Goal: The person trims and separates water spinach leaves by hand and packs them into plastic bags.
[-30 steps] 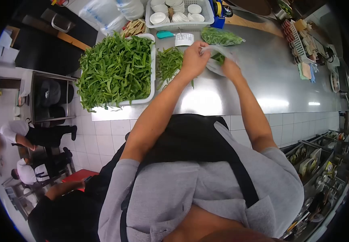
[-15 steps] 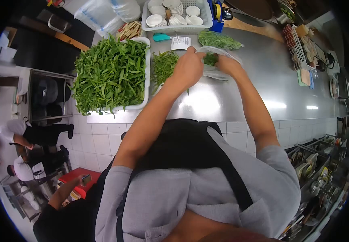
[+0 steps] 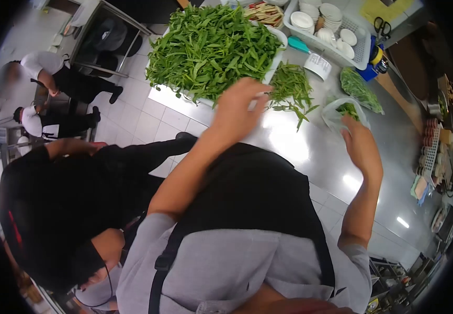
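A white tray is heaped with leafy green vegetables. My left hand hovers by the tray's near right corner, its thumb and fingers apart with a gap between them. Just right of it lies a loose pile of cut greens on the steel counter. Further right, my right hand is at the mouth of a clear plastic bag with some greens inside, its fingers gripping the near rim. Behind that bag rests another bag of greens.
A grey basket of small white dishes stands at the back, near a turquoise-handled tool and a white printed label roll. A blue tape dispenser sits beside it. A person in black bends close on my left.
My left hand has left the bag and moved left to the tray's corner. My right hand stays at the bag. The view has turned, and the person in black has come closer.
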Demonstrator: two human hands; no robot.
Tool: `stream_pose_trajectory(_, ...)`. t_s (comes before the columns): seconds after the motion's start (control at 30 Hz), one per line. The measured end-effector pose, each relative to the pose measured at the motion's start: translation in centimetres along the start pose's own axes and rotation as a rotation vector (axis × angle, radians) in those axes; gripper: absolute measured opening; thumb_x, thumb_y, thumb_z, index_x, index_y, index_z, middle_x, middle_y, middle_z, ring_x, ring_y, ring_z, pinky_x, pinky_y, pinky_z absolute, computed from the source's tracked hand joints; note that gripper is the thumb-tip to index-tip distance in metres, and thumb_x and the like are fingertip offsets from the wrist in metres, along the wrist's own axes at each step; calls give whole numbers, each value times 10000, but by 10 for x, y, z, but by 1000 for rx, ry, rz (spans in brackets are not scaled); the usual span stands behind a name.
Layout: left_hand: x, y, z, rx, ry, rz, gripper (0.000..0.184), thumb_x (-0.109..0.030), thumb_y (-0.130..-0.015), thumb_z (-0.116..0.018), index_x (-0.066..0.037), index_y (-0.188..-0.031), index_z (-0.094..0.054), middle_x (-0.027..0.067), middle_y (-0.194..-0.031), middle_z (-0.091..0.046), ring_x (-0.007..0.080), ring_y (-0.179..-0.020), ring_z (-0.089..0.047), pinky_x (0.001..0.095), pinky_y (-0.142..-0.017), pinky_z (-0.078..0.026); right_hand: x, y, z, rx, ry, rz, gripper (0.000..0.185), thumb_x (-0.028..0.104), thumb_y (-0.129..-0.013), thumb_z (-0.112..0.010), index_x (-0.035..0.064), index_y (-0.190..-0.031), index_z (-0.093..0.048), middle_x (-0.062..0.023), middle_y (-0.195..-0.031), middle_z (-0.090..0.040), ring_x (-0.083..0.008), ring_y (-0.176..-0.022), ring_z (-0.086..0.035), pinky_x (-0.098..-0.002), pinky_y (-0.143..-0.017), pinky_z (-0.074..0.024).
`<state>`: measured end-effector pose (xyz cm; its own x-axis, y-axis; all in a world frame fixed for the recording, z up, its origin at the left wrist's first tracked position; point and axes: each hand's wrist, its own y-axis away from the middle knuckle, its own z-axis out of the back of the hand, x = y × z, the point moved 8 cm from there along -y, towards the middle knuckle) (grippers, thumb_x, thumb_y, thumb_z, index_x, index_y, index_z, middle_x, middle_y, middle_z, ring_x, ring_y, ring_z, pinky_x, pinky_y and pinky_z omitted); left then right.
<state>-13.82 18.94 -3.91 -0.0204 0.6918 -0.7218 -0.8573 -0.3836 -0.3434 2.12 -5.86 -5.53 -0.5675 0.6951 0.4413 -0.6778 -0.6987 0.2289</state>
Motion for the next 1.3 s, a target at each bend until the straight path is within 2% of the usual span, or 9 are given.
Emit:
stream_pose_trajectory(0.07, 42, 31, 43, -111, -28, 235, 145, -12, -923, -679, -16, -1052, -744, 83, -917, -691, 137, -746, -636, 263, -635, -494, 36, 2, -3, -46, -137, 104, 206, 107, -944, -620, 13, -1114, -691, -204, -1121, -690, -392, -1098, -627, -461, -930, -483)
stream_pose_trajectory(0.27, 67, 66, 51, -117, -47, 310, 135, -31, -913, -701, -5, -1039, -741, 94, -909, -711, 145, -736, -638, 269, -639, -509, 137, -83, -57, -192, -315, 518, 156, 112, -878, -691, 30, -1002, -741, -137, -944, -696, -339, -952, -619, -429, -879, -460)
stream_pose_trajectory(0.33, 61, 71, 48, -121, -17, 291, 133, -30, -913, -699, -5, -1036, -742, 97, -909, -711, 149, -738, -642, 274, -643, -515, 173, -98, -77, -322, -90, 633, 142, 146, -826, -737, 67, -941, -762, -128, -926, -693, -324, -912, -617, -438, -883, -429)
stream_pose_trajectory(0.43, 62, 80, 54, -167, -2, 314, 135, -36, -914, -699, -6, -1036, -747, 97, -908, -712, 150, -736, -645, 277, -642, -516, 194, -129, -131, -159, 223, 635, 147, 160, -779, -762, 100, -913, -776, -127, -911, -711, -314, -935, -631, -451, -915, -403)
stream_pose_trajectory(0.67, 71, 107, 75, -255, -29, 438, 146, -48, -905, -710, -10, -1040, -752, 88, -898, -730, 134, -718, -644, 274, -629, -506, 171, -156, -79, -21, -295, 512, 127, 111, -814, -731, 34, -912, -759, -165, -838, -734, -327, -823, -691, -430, -763, -521)
stream_pose_trajectory(0.8, 72, 111, 61, -263, 55, 408, 145, -62, -923, -701, -3, -1046, -750, 79, -889, -733, 121, -754, -658, 258, -649, -499, 158, -159, -69, -119, -516, 475, 151, 110, -865, -735, 5, -973, -731, -94, -832, -738, -181, -739, -667, -324, -694, -512)
stream_pose_trajectory(1.0, 69, 84, 47, -234, 205, 409, 155, -78, -939, -693, 10, -1053, -751, 78, -878, -730, 104, -773, -654, 253, -689, -513, 146, -154, -67, -7, -972, 390, 136, 95, -904, -739, -2, -996, -717, 4, -869, -695, -71, -806, -617, -246, -732, -490)
stream_pose_trajectory(1.2, 66, 61, 32, -239, 161, 366, 179, -105, -935, -697, 32, -1039, -747, 93, -836, -733, 109, -713, -659, 251, -652, -520, 115, -149, -70, -153, -1119, 410, 119, 68, -925, -722, 15, -1028, -698, -61, -1011, -738, -93, -891, -636, -226, -839, -493)
stream_pose_trajectory(1.3, 79, 48, 20, -144, 124, 422, 239, -167, -952, -685, 53, -1031, -738, 116, -822, -737, 135, -689, -680, 259, -636, -539, 102, -151, -82, -57, -1276, 350, 138, 56, -937, -701, 2, -1059, -668, -93, -1064, -747, -106, -891, -646, -234, -871, -502)
